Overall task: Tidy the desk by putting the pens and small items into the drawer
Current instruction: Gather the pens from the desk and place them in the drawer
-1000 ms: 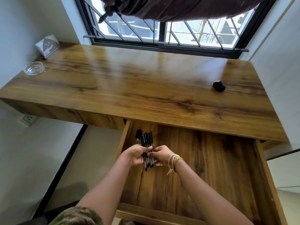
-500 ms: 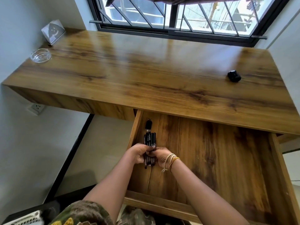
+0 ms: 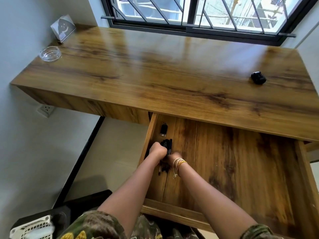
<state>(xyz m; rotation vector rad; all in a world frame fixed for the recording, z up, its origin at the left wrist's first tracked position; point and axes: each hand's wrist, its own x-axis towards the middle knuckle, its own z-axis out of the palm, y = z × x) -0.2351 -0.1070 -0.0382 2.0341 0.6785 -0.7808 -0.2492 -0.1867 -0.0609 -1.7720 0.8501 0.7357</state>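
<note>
Mostly the wooden desk (image 3: 172, 75) fills the view, standing against the window (image 3: 198, 14) and against walls on both sides. Its top is nearly bare, with much free surface in the middle. Under its front edge the drawer (image 3: 241, 169) is pulled out wide; its floor is free over the whole right part. At the far left corner of the desk a small card stand (image 3: 63, 28) leans by the wall, and a glass ashtray (image 3: 50, 53) sits near the left edge. A small black item (image 3: 258, 79) rests near the right edge, well apart from everything.

Inside the drawer, close to its left wall, the left hand (image 3: 157, 151) and the right hand (image 3: 172, 157) are together clenched around a bundle of black pens (image 3: 167, 145), low over the drawer floor. Just behind the bundle a small dark object (image 3: 163, 130) lies beside the left wall.
</note>
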